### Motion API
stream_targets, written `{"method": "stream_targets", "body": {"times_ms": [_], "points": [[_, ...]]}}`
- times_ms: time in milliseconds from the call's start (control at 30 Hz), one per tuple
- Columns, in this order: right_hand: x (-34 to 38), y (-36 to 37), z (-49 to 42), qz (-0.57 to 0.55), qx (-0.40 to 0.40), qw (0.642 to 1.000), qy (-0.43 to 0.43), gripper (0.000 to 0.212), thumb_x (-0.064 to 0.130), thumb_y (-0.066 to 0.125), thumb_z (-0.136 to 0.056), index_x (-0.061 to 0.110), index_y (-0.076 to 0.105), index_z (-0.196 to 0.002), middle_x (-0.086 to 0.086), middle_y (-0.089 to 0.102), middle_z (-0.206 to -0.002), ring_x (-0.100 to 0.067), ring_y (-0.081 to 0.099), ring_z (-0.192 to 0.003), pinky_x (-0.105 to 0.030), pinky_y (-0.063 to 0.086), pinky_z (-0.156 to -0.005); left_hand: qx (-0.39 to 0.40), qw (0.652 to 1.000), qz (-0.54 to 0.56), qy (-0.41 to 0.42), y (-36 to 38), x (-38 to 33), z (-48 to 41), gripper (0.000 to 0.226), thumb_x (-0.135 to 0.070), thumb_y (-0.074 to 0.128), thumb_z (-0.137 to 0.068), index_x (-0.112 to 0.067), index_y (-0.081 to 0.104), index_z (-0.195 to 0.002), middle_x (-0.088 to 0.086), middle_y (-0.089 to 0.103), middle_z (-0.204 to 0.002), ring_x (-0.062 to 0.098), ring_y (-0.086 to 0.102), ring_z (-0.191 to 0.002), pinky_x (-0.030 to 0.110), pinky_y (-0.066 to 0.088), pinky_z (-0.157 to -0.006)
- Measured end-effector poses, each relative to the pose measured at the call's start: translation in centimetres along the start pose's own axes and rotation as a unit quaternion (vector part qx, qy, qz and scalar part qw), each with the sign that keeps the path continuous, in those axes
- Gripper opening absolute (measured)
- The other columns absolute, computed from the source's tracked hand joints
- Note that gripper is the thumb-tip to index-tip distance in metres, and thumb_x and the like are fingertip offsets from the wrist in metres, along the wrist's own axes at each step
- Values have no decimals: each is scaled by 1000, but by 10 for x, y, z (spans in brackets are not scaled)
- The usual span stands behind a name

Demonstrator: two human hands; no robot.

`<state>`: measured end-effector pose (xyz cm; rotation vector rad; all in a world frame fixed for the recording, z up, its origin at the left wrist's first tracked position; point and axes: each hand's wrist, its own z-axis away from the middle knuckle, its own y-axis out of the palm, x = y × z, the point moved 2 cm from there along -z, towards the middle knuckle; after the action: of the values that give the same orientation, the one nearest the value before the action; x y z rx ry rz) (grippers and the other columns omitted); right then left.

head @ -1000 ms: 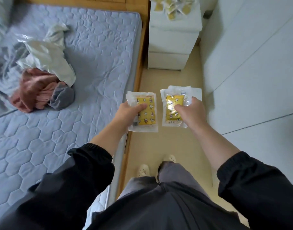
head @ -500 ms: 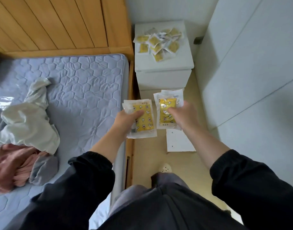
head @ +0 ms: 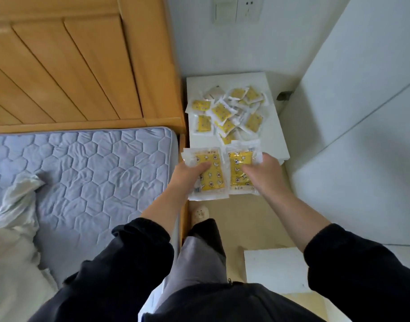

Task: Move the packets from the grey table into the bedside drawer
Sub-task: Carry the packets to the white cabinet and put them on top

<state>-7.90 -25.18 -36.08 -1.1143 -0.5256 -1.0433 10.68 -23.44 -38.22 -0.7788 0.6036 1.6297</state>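
Evidently the left grip [head: 190, 169] is clasping one packet [head: 211, 176] and the right grip [head: 264, 173] a second packet [head: 240, 168], holding both flat near the bedside cabinet [head: 277, 140] (a heap [head: 229, 112] is lying on top), probably for easy stowing.

Left hand [head: 190, 170]: reaches forward, back of the hand up, thumb pressed across the face of the left packet [head: 211, 180], fingers underneath it (hidden from view).
Right hand [head: 265, 171]: level with the left, thumb on top of the right packet [head: 239, 175], fingers curled beneath.
Spacing: the 2 hands are near each other but apart.
Left forearm [head: 164, 208]: bare, angled forward and slightly right.
Right forearm [head: 294, 212]: bare, angled forward and slightly left.
Sleeves: 2 black cuffs, left sleeve [head: 141, 240] and right sleeve [head: 329, 247], each bunched at mid-forearm.
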Motion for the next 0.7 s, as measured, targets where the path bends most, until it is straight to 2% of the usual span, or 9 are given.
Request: {"method": "stream_targets", "body": {"times_ms": [100,233,300,367,467,567,700], "points": [[34,20,-66,18,-14,1000,9,23,7,56,-75,15,38,-62,3,38,-54,-14,34,-49,-21,26,-45,10,1000,-12,-11,-3,-42,-68,17,-21,73,-84,-17,66,-99,0,72,-93,16,70,-86,36,56,-81],[55,33,-139,40,-37,998,32,11,11,57,-75,10,47,-71,-1,44,-61,-16,39,-53,-24,29,-47,23,999,-32,-28,2,-79,-144,13,-22,74,-84,-22,65,-92,1,72,-95,20,69,-91,38,56,-84],[55,31,-168,42,-47,997,45,11,12,58,-75,4,50,-75,-5,49,-65,-18,42,-56,-24,32,-47,29,998,-45,-41,11,-90,-175,22,-25,76,-81,-19,65,-98,2,72,-97,21,69,-92,40,56,-86],[51,27,-193,43,-50,996,59,16,13,61,-75,1,56,-84,-10,59,-74,-22,52,-62,-25,37,-51,30,996,-58,-53,25,-97,-200,34,-26,78,-79,-14,63,-107,4,71,-99,22,69,-92,41,57,-83],[40,21,-231,59,-44,994,80,22,16,65,-75,4,60,-93,-13,65,-87,-26,62,-78,-29,45,-60,21,995,-45,-86,47,-101,-232,31,-23,77,-80,-13,59,-103,5,69,-93,22,68,-83,39,58,-75],[30,18,-271,50,-50,993,100,19,13,67,-76,6,61,-93,-11,65,-87,-27,62,-81,-34,50,-70,3,992,-47,-113,67,-100,-268,38,-25,77,-80,-10,56,-108,9,67,-102,28,67,-93,43,58,-77],[23,20,-334,54,-35,992,104,21,13,70,-78,7,56,-92,-7,59,-85,-24,57,-81,-31,44,-70,-30,992,-77,-94,86,-108,-320,54,-30,76,-80,-5,51,-121,6,60,-97,28,63,-95,43,56,-82]]}}
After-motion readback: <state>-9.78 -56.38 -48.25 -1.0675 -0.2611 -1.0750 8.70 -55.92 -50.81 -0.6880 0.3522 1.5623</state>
